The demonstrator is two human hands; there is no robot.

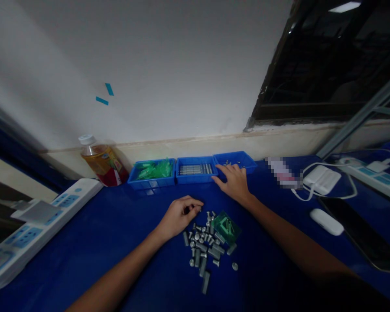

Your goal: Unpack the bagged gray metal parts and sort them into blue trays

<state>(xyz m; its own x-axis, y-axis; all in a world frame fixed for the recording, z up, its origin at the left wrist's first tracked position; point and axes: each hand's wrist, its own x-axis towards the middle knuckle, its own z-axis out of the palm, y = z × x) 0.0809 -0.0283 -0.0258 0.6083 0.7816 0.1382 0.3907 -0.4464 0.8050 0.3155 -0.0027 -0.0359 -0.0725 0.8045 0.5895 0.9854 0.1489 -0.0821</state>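
My left hand (178, 216) hovers just left of a loose pile, thumb and forefinger pinched on a small shiny screw of which only a bit shows. The pile holds several metal screws (197, 237) and grey hexagonal standoffs (206, 282). A green plastic bag (226, 228) with pale slim pieces rests at its upper right. My right hand (234, 182) reaches over the front of the right blue bin (251, 164), fingers apart, with small screws behind them. Beside it, the middle blue bin (195, 178) contains rows of metal standoffs (195, 169); the left blue bin (151, 185) contains green bags (154, 169).
A drink bottle (104, 162) and a white power strip (61, 208) stand on the left. On the right lie a white charger (322, 180) with cables, an earbud case (326, 221), a dark phone (364, 234) and another power strip (373, 175). A wall (182, 78) rises behind the bins.
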